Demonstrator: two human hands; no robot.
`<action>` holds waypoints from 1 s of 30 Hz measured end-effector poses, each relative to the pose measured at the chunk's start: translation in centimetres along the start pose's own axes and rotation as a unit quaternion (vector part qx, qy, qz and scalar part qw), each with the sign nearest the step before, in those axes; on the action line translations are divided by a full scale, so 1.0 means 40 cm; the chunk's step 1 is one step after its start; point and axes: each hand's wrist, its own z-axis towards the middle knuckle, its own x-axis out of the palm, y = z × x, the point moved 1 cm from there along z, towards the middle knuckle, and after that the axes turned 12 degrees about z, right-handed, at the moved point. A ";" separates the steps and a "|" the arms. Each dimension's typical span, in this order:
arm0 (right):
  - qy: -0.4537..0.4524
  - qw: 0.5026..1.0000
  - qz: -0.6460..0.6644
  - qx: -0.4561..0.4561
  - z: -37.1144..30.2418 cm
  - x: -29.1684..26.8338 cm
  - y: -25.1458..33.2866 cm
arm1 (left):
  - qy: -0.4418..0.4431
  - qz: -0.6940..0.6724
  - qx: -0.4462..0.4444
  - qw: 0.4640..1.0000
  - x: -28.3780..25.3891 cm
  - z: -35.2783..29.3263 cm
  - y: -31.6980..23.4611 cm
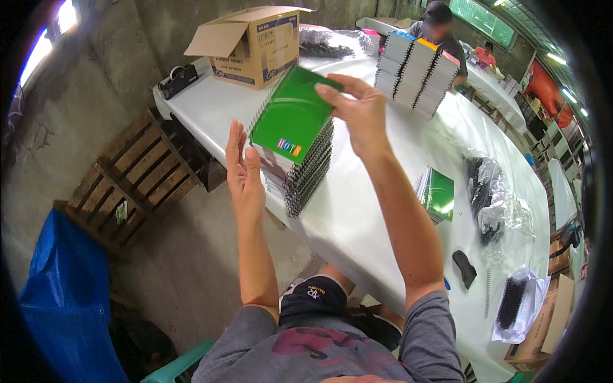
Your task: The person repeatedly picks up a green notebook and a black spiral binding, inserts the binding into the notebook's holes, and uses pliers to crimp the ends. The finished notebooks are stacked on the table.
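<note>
Fingers of your right hand (362, 118) pinch the far right corner of a green notebook (287, 108), with the thumb lying on its cover. This notebook is at the top of a stack of spiral-bound notebooks (309, 169), near the edge of the white table (351, 217). Your left hand (244, 175) is open beside the stack's left side, its fingers close together and the thumb apart; whether it touches, I cannot tell. Behind stands an open carton (271, 51).
</note>
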 end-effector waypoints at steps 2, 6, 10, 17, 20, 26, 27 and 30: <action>0.015 0.962 -0.268 -0.053 0.008 -0.007 -0.024 | -0.002 -0.005 -0.009 1.000 0.023 0.005 0.021; 0.061 0.855 -0.511 -0.065 -0.023 -0.013 -0.055 | 0.000 -0.013 -0.028 1.000 0.021 0.009 0.060; 0.060 0.855 -0.504 -0.110 -0.028 -0.021 -0.090 | -0.009 -0.010 -0.033 0.999 0.030 0.013 0.091; 0.022 0.897 -0.433 -0.090 -0.035 -0.010 -0.122 | -0.009 0.028 0.029 0.999 0.032 0.018 0.113; 0.012 0.891 -0.439 -0.113 -0.051 -0.010 -0.116 | -0.049 0.166 0.069 0.982 0.031 0.017 0.116; -0.095 0.796 -0.566 -0.190 -0.134 -0.266 0.016 | -0.253 0.163 0.188 0.935 -0.080 0.012 0.086; -0.150 0.775 -0.595 -0.152 -0.171 -0.374 0.051 | -0.298 0.216 0.165 0.915 -0.097 -0.008 0.050; -0.332 0.636 -0.689 0.103 -0.314 -0.601 0.137 | -0.368 0.134 0.293 0.872 -0.128 -0.047 -0.017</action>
